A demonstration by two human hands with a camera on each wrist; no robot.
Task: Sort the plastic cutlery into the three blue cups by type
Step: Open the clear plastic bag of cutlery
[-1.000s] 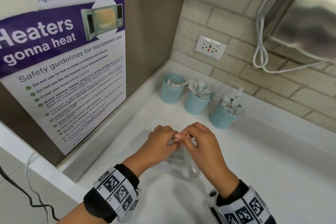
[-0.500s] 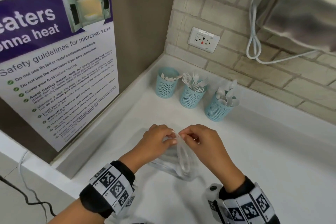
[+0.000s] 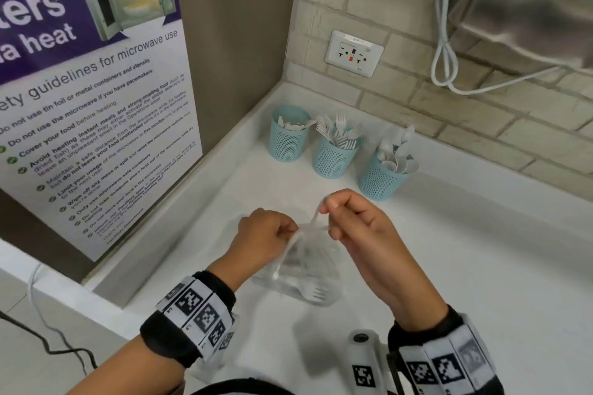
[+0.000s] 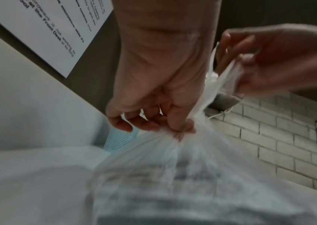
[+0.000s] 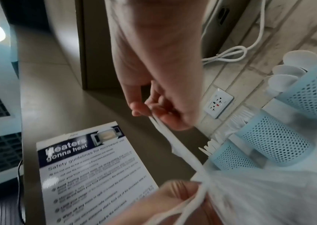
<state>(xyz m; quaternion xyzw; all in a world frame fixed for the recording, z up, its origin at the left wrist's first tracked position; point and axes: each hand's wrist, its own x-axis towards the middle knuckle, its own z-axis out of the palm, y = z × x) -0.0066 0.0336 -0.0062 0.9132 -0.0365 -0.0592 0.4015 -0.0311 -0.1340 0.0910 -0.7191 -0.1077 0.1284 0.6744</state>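
Note:
A clear plastic bag (image 3: 305,269) of white cutlery lies on the white counter (image 3: 481,266), a fork (image 3: 313,292) showing through it. My left hand (image 3: 272,236) pinches the bag's gathered neck (image 4: 182,130). Just to its right and higher, my right hand (image 3: 337,212) pinches a twisted strip of the bag (image 5: 165,130) and holds it up taut. Behind the hands stand three blue mesh cups: the left one (image 3: 287,138) with knives, the middle one (image 3: 335,154) with forks, the right one (image 3: 383,175) with spoons.
A microwave safety poster (image 3: 90,99) leans on the brown wall at left. The brick back wall carries a socket (image 3: 354,53) and a looped white cable (image 3: 446,54). A steel appliance (image 3: 539,3) hangs at the upper right. The counter's front edge is at the lower left.
My right hand has risen and drawn the bag's strip upward and away from the left hand. The left hand stayed at the bag's neck. The head view shifted right.

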